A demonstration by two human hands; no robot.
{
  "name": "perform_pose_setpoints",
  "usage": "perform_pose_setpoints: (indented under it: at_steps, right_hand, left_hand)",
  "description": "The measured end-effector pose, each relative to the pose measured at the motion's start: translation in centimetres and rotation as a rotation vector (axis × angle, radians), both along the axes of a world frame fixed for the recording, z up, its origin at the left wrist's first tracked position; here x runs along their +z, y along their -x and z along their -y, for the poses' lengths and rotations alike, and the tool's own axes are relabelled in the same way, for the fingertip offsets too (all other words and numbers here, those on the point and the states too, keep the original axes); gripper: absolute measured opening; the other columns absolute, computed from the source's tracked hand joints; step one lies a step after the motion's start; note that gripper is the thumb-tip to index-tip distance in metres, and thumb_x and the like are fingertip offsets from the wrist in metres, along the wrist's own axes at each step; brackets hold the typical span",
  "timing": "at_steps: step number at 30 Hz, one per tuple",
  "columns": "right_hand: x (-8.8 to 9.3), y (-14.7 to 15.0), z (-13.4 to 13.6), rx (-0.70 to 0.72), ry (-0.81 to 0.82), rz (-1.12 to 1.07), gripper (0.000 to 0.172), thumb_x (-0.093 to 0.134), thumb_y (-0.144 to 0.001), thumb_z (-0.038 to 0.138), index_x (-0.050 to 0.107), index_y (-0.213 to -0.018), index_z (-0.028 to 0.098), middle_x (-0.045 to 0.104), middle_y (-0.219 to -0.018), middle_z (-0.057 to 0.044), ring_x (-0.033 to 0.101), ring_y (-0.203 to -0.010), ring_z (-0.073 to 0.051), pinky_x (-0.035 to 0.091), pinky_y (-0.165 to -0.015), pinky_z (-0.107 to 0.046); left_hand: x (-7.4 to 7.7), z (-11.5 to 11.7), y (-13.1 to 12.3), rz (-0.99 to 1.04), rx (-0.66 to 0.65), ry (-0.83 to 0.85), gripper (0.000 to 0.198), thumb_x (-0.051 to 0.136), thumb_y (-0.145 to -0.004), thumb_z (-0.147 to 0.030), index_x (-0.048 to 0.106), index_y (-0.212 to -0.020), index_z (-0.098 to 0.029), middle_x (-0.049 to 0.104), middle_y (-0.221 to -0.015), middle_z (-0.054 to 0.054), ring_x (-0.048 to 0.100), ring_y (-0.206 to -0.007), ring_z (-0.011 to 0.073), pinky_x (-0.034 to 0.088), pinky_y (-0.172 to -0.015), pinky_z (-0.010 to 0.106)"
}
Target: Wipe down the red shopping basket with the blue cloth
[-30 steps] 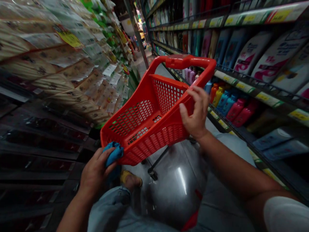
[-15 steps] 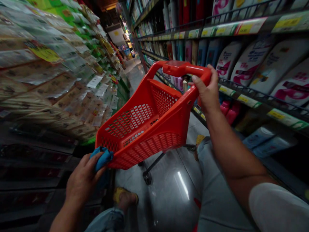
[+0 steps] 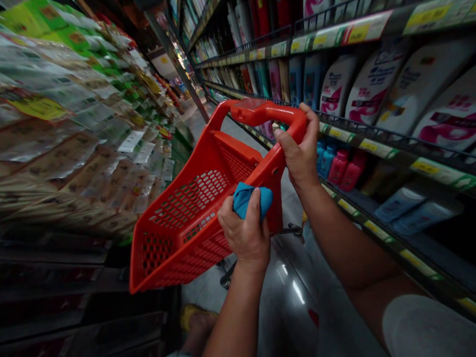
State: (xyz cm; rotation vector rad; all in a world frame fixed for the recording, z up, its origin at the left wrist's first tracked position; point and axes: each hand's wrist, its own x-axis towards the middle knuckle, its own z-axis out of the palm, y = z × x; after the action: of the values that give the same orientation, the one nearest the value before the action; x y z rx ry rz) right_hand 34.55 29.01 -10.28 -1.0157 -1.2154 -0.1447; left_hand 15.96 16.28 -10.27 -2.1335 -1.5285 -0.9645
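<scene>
Left hand (image 3: 247, 237) around blue cloth (image 3: 246, 198), against basket (image 3: 174, 248)

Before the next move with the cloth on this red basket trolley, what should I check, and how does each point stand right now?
1. Right hand closed round the handle: ok.
2. Left hand grips the blue cloth, bunched under thumb and fingers: ok.
3. Cloth pressed against the red basket, on its side wall below the handle: ok.
4. All wheels on the floor: cannot tell; only one caster shows, partly hidden.
5. Gap between the right hand and the bottle shelf: cannot tell; they overlap in this view.
</scene>
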Motion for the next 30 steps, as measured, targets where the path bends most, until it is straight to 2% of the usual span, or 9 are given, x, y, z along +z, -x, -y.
perform_pose_setpoints:
  at_steps: [3,8,10,13,16,19,22,27,30]
  right_hand:
    - [0.0,0.3,0.0,-0.009,-0.001,-0.101,0.068,0.049,-0.099,0.043,0.017,-0.157,0.031,0.033,-0.151,-0.013,0.040,-0.141,-0.030,0.036,-0.115,-0.058]
    - [0.4,0.7,0.3,0.044,-0.012,-0.174,0.072,0.055,-0.096,0.046,0.020,-0.155,0.028,0.036,-0.151,-0.015,0.043,-0.139,-0.031,0.035,-0.116,-0.058]
    - [0.7,1.1,0.6,0.078,-0.043,-0.242,0.074,0.060,-0.092,0.049,0.024,-0.153,0.029,0.038,-0.150,-0.012,0.044,-0.139,-0.030,0.035,-0.117,-0.056]
    - [1.0,1.7,1.0,0.149,-0.085,-0.368,0.076,0.068,-0.085,0.051,0.031,-0.149,0.033,0.042,-0.148,-0.007,0.044,-0.139,-0.028,0.033,-0.119,-0.053]
    - [1.1,1.8,1.2,0.194,-0.073,-0.401,0.077,0.072,-0.082,0.050,0.034,-0.147,0.033,0.042,-0.149,-0.007,0.039,-0.143,-0.029,0.029,-0.122,-0.055]
    - [1.1,1.6,1.3,0.228,-0.053,-0.403,0.077,0.075,-0.080,0.049,0.035,-0.144,0.033,0.041,-0.149,-0.007,0.038,-0.144,-0.029,0.026,-0.123,-0.057]
    - [1.4,1.9,1.4,0.221,-0.059,-0.404,0.075,0.075,-0.079,0.047,0.035,-0.141,0.032,0.042,-0.147,-0.007,0.041,-0.140,-0.027,0.028,-0.123,-0.055]
    - [2.6,2.7,2.1,0.168,-0.143,-0.445,0.069,0.071,-0.074,0.035,0.039,-0.133,0.019,0.045,-0.139,-0.013,0.046,-0.131,-0.023,0.031,-0.121,-0.043]
    - [3.1,2.8,2.2,0.190,-0.153,-0.486,0.071,0.069,-0.071,0.034,0.040,-0.131,0.011,0.045,-0.138,-0.017,0.046,-0.130,-0.025,0.030,-0.121,-0.042]
  left_hand:
    - [-1.5,-0.4,-0.1,-0.056,-0.017,-0.063,0.042,0.061,-0.091,-0.025,0.062,-0.133,-0.032,0.035,-0.137,0.012,0.042,-0.127,0.0300,0.042,-0.109,0.049]
    - [-5.0,-0.1,2.5,-0.264,-0.099,-0.090,0.032,0.057,-0.093,-0.015,0.069,-0.119,-0.028,0.045,-0.130,0.012,0.048,-0.118,0.0266,0.047,-0.097,0.043]
    - [-4.1,-0.3,3.0,-0.188,-0.195,-0.120,0.037,0.061,-0.090,-0.016,0.067,-0.124,-0.029,0.048,-0.126,0.012,0.050,-0.116,0.0261,0.047,-0.097,0.043]
    - [-0.5,-1.4,1.6,-0.006,-0.316,-0.258,0.052,0.069,-0.086,-0.019,0.060,-0.134,-0.034,0.052,-0.121,0.009,0.053,-0.113,0.0250,0.045,-0.098,0.043]
    - [2.0,-2.7,-1.0,0.022,-0.293,-0.363,0.045,0.067,-0.089,-0.024,0.061,-0.133,-0.032,0.055,-0.121,0.009,0.052,-0.115,0.0255,0.041,-0.101,0.043]
    - [1.1,-3.1,-2.2,-0.138,-0.237,-0.459,0.032,0.065,-0.090,-0.022,0.069,-0.121,-0.030,0.058,-0.121,0.009,0.048,-0.119,0.0256,0.037,-0.103,0.040]
    - [-1.0,-2.8,-1.4,-0.312,-0.318,-0.402,0.024,0.062,-0.092,-0.019,0.072,-0.112,-0.029,0.063,-0.115,0.007,0.051,-0.112,0.0229,0.034,-0.103,0.037]
    - [-1.2,-3.2,-0.1,-0.198,-0.296,-0.409,0.034,0.068,-0.088,-0.021,0.070,-0.121,-0.032,0.059,-0.123,0.009,0.047,-0.121,0.0255,0.034,-0.106,0.039]
    - [-3.0,-3.5,0.6,-0.305,-0.367,-0.365,0.036,0.066,-0.090,-0.021,0.068,-0.124,-0.033,0.063,-0.122,0.008,0.050,-0.120,0.0250,0.029,-0.109,0.042]
